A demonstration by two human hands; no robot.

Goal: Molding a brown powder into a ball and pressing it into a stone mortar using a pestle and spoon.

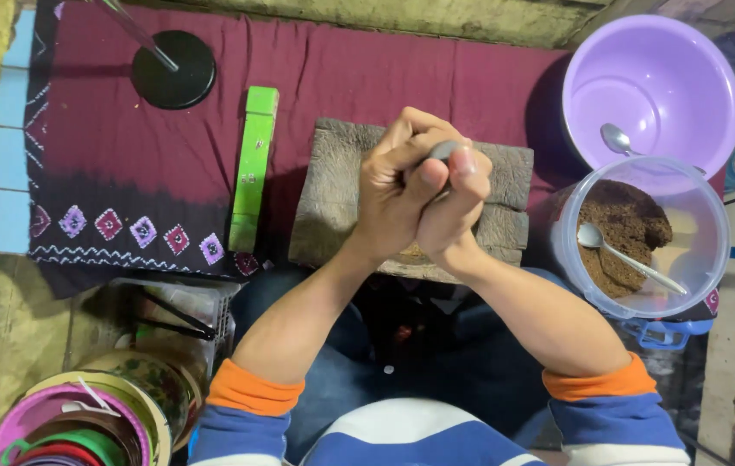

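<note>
Grey and rounded, a small object [445, 152] shows only at its tip between the two clasped hands, so its kind cannot be told. The left hand [392, 194] and the right hand [452, 207] press together around it, each grip wrapped tight on the object, fingers overlapping. They hover over a rough wooden block [333, 198] that lies on a maroon cloth [126, 173] with a patterned border.

Just left of the block lies a green bar [253, 168], and farther left stands a black round base [173, 69] with a thin rod. To the right, a clear tub [704, 216] holds brown powder [622, 229] and a metal spoon [626, 255]. Behind it sits a lilac bucket [652, 86] with another spoon [618, 138] inside. Rolls of coloured tape [83, 423] lie at lower left.
</note>
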